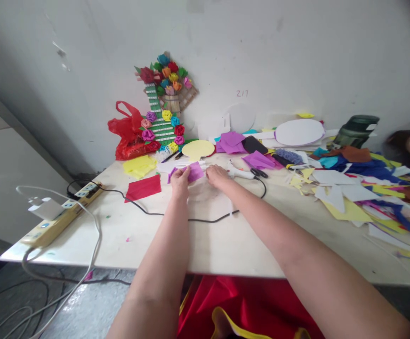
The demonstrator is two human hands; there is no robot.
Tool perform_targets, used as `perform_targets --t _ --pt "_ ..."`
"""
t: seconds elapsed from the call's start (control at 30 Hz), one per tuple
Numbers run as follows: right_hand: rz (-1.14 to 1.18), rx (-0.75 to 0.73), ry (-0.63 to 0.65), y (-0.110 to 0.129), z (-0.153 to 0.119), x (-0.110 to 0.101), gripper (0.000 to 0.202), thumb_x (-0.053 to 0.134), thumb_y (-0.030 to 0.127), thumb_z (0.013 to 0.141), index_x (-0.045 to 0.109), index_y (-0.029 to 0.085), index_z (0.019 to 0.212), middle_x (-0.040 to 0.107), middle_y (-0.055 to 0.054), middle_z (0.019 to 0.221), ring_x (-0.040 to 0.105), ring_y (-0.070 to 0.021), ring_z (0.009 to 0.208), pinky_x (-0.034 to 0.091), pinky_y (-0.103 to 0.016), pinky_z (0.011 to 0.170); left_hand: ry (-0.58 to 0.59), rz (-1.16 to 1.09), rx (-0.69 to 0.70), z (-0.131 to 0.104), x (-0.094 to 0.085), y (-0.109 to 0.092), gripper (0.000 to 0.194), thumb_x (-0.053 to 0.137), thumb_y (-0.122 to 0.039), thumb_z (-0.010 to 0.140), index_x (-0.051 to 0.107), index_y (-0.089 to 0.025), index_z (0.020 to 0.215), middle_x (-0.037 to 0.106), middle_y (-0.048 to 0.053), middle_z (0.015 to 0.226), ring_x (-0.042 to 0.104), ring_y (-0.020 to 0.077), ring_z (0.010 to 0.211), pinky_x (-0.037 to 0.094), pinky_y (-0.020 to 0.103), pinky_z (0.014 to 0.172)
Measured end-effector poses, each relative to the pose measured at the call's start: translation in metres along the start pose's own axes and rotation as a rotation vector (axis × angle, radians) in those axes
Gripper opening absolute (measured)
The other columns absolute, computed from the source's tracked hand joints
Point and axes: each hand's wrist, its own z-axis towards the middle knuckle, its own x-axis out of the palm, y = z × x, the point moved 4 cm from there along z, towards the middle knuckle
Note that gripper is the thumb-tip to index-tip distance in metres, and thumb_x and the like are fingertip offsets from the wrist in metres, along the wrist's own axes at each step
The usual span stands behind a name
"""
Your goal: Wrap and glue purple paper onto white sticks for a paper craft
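My left hand (pixel 180 180) pinches a piece of purple paper (pixel 195 172) just above the table, with a rolled or folded part at the paper's left end. Close to the paper's right edge, my right hand (pixel 216 176) has its fingers curled together; whatever is in them is hidden. A white glue gun (pixel 240 173) with a black cord lies right beside that hand. Black-handled scissors (pixel 259 173) are by the gun's grip. A red paper piece (pixel 143 188) and yellow paper (pixel 139 166) lie left of my left hand.
A power strip (pixel 63 214) with a white charger (pixel 47 208) sits at the left table edge. Paper flower crafts (pixel 164 103) and a red bag (pixel 129 129) stand at the back. Paper scraps (pixel 353 188) and a dark green bottle (pixel 356 131) are on the right. The black cord (pixel 151 213) crosses the table.
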Motion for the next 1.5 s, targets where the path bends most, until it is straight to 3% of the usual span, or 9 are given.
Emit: perform_targets --t 0.2,0.3,0.4,0.5,0.63,0.73,1.03,1.3,1.5 --pt "0.192 0.132 -0.19 -0.022 -0.016 -0.022 0.027 0.042 0.015 0.082 0.058 0.015 0.104 0.066 -0.012 0.089 0.061 -0.0235 0.084 0.044 -0.035 0.075 0.139 0.074 0.009 0.0 0.006 0.009 0.033 0.071 -0.039 0.056 0.047 -0.016 0.059 0.042 -0.007 0.047 0.037 0.005 0.042 0.029 0.019 0.043" --pt "0.498 0.184 -0.32 -0.037 -0.022 -0.026 0.025 0.045 0.013 0.079 0.06 0.014 0.098 0.066 -0.009 0.084 0.061 -0.0178 0.076 0.047 -0.03 0.07 0.207 0.093 -0.027 -0.003 0.013 0.011 0.034 0.072 -0.039 0.054 0.048 -0.016 0.06 0.043 -0.007 0.047 0.038 0.005 0.042 0.029 0.019 0.043" --pt "0.878 0.27 -0.329 -0.047 -0.029 -0.022 0.017 0.05 0.015 0.074 0.062 0.013 0.086 0.064 -0.004 0.07 0.055 -0.0107 0.053 0.046 -0.023 0.051 0.261 0.104 -0.066 -0.007 0.018 0.012 0.035 0.074 -0.04 0.052 0.05 -0.015 0.06 0.046 -0.006 0.048 0.039 0.0055 0.043 0.033 0.019 0.044" --pt "1.083 0.273 -0.335 -0.047 -0.034 -0.023 0.01 0.057 0.018 0.068 0.062 0.013 0.076 0.059 0.0 0.06 0.047 -0.0069 0.045 0.041 -0.018 0.04 0.333 0.129 -0.106 -0.01 0.022 0.014 0.034 0.074 -0.041 0.052 0.056 -0.014 0.064 0.051 -0.003 0.053 0.044 0.0071 0.047 0.037 0.021 0.048" --pt "1.083 0.174 -0.361 -0.041 -0.04 -0.031 0.013 0.062 0.023 0.064 0.064 0.014 0.073 0.06 0.0 0.063 0.05 -0.0081 0.052 0.042 -0.017 0.041 0.414 0.163 -0.119 -0.013 0.023 0.017 0.029 0.073 -0.038 0.055 0.058 -0.014 0.062 0.052 -0.002 0.053 0.045 0.0076 0.047 0.036 0.02 0.047" --pt "1.06 0.106 -0.295 -0.036 -0.041 -0.031 0.014 0.063 0.023 0.064 0.066 0.013 0.074 0.063 -0.001 0.066 0.053 -0.0096 0.057 0.046 -0.019 0.047 0.45 0.162 -0.132 -0.015 0.024 0.016 0.026 0.073 -0.035 0.056 0.058 -0.014 0.061 0.053 -0.001 0.054 0.046 0.0082 0.047 0.037 0.021 0.048" --pt "1.066 0.067 -0.222 -0.037 -0.038 -0.02 0.011 0.064 0.021 0.064 0.068 0.014 0.072 0.063 0.0 0.061 0.056 -0.0099 0.054 0.049 -0.022 0.053 0.58 0.186 -0.144 -0.017 0.029 0.016 0.026 0.07 -0.037 0.062 0.064 -0.013 0.07 0.057 0.001 0.059 0.048 0.0088 0.049 0.039 0.021 0.05" --pt "1.022 0.04 -0.212 -0.038 -0.037 -0.019 0.011 0.064 0.018 0.063 0.069 0.014 0.071 0.063 0.001 0.059 0.056 -0.0101 0.052 0.049 -0.023 0.052 0.564 0.19 -0.162 -0.017 0.028 0.017 0.026 0.071 -0.037 0.059 0.063 -0.013 0.065 0.056 0.001 0.057 0.051 0.0109 0.051 0.038 0.022 0.049" --pt "0.933 -0.01 -0.269 -0.039 -0.036 -0.02 0.011 0.066 0.023 0.062 0.069 0.017 0.07 0.065 -0.001 0.064 0.061 -0.0146 0.065 0.049 -0.024 0.058 0.614 0.202 -0.142 -0.016 0.028 0.018 0.026 0.069 -0.039 0.063 0.061 -0.014 0.065 0.054 -0.001 0.055 0.046 0.0081 0.047 0.037 0.021 0.048"
